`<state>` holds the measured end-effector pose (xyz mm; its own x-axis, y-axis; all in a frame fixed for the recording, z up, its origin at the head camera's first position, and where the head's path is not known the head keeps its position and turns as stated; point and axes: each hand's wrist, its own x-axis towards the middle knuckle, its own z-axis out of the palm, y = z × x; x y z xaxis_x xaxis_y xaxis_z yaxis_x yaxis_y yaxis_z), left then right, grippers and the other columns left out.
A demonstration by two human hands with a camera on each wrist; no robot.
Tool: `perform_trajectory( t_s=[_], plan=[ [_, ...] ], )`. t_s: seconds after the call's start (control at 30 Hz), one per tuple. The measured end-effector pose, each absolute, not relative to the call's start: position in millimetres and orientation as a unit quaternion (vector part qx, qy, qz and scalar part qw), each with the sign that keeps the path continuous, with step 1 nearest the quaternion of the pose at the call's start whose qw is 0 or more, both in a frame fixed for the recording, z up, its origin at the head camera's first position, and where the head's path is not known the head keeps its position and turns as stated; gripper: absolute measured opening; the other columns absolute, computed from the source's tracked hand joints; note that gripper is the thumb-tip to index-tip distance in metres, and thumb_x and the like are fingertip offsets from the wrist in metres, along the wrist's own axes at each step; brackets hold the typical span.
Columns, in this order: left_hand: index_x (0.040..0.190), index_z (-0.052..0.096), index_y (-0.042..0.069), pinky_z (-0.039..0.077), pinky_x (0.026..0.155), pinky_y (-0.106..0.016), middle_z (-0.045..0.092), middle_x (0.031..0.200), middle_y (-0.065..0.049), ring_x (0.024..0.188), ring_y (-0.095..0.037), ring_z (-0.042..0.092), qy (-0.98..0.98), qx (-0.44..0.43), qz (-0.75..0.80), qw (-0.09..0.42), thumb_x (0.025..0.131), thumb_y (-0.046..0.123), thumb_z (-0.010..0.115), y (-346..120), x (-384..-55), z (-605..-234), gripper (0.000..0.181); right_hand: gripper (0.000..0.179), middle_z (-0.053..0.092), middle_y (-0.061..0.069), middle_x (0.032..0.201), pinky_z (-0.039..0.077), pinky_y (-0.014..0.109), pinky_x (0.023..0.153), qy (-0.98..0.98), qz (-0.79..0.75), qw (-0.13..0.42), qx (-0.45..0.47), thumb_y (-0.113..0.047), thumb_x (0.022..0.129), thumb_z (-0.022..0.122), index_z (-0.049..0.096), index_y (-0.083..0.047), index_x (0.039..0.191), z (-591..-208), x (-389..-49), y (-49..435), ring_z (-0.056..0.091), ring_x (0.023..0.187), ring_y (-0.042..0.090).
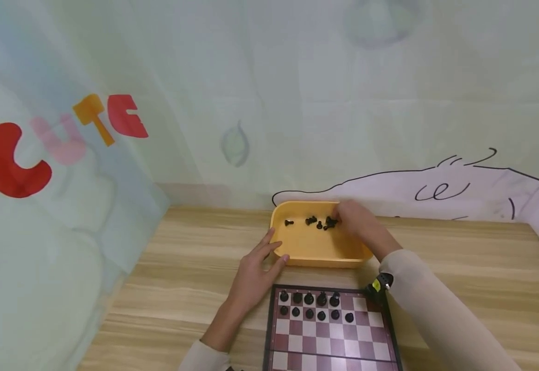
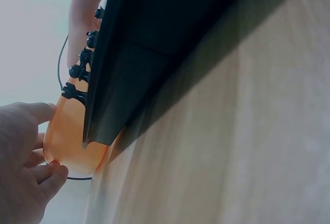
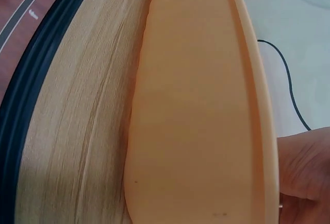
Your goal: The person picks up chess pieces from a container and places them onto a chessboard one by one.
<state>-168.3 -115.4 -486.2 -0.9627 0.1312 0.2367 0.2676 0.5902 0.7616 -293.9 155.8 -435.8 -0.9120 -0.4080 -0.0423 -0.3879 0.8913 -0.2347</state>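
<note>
My left hand [image 1: 255, 272] rests at the left end of a yellow plastic tray [image 1: 313, 248], its spread fingers touching the rim. In the left wrist view, thumb and fingers lie against the tray's end wall [image 2: 77, 141]. Over the tray's right side reaches my right hand [image 1: 356, 222], close to a few black chess pieces [image 1: 330, 221] lying inside. Its fingertips are hidden, in the right wrist view by the tray wall [image 3: 196, 105], so any grasp is unclear. Nearer to me lies a chessboard [image 1: 322, 344] with black pieces standing in two rows at its far left.
More loose black pieces [image 1: 311, 220] lie toward the tray's far wall. The wooden table [image 1: 195, 257] carries board and tray. Behind it hangs a printed cloth [image 1: 195, 103]. A dark wristband with a yellow-green part [image 1: 378, 284] is at the right wrist, above the board's corner.
</note>
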Motion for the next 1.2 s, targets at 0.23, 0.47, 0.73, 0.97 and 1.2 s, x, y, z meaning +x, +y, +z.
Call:
perform_trajectory(
  t_s=[0.23,0.47,0.73,0.97,1.2],
  plan=[
    [0.141,0.068,0.009,0.049,0.118,-0.043,0.037,0.17,0.002,0.153,-0.024,0.044,-0.889,-0.114,-0.435,0.081,0.102,0.037,0.073,-114.5,-169.6,-485.9,0.048,0.044,0.035,0.0,0.068,0.026,0.028,0.058,0.972,-0.129,0.02,-0.198,0.016,0.078,0.061,0.036,-0.016,0.062,-438.5,-292.6,158.5,0.037,0.069,0.018],
    [0.14,0.068,0.009,0.05,0.117,-0.042,0.038,0.17,0.001,0.153,-0.025,0.045,-0.89,-0.116,-0.434,0.08,0.102,0.036,0.073,-114.6,-170.1,-486.2,0.047,0.039,0.039,0.001,0.07,0.028,0.029,0.06,0.973,-0.136,0.016,-0.187,0.016,0.077,0.062,0.044,-0.015,0.063,-438.7,-290.3,157.8,0.037,0.07,0.018],
    [0.14,0.068,0.009,0.047,0.12,-0.045,0.038,0.17,0.001,0.153,-0.025,0.045,-0.89,-0.121,-0.431,0.084,0.102,0.039,0.072,-114.3,-171.6,-485.5,0.049,0.022,0.06,0.007,0.079,0.044,0.031,0.065,0.973,-0.143,0.001,-0.183,0.015,0.082,0.062,0.067,-0.006,0.076,-436.4,-288.6,158.7,0.049,0.075,0.02],
    [0.14,0.068,0.009,0.046,0.121,-0.045,0.039,0.17,-0.001,0.153,-0.026,0.045,-0.889,-0.122,-0.433,0.082,0.102,0.038,0.072,-114.1,-172.7,-485.7,0.048,0.017,0.076,0.013,0.1,0.059,0.042,0.081,0.972,-0.161,-0.007,-0.174,0.01,0.091,0.065,0.076,-0.001,0.099,-432.7,-285.8,159.5,0.06,0.084,0.025],
    [0.14,0.068,0.009,0.044,0.122,-0.046,0.038,0.17,0.0,0.153,-0.026,0.045,-0.89,-0.123,-0.431,0.085,0.102,0.039,0.072,-115.2,-173.1,-485.8,0.048,0.02,0.079,0.017,0.108,0.064,0.048,0.092,0.969,-0.168,-0.024,-0.177,0.007,0.09,0.067,0.078,0.002,0.106,-431.6,-286.8,161.7,0.073,0.099,0.032]
  ],
)
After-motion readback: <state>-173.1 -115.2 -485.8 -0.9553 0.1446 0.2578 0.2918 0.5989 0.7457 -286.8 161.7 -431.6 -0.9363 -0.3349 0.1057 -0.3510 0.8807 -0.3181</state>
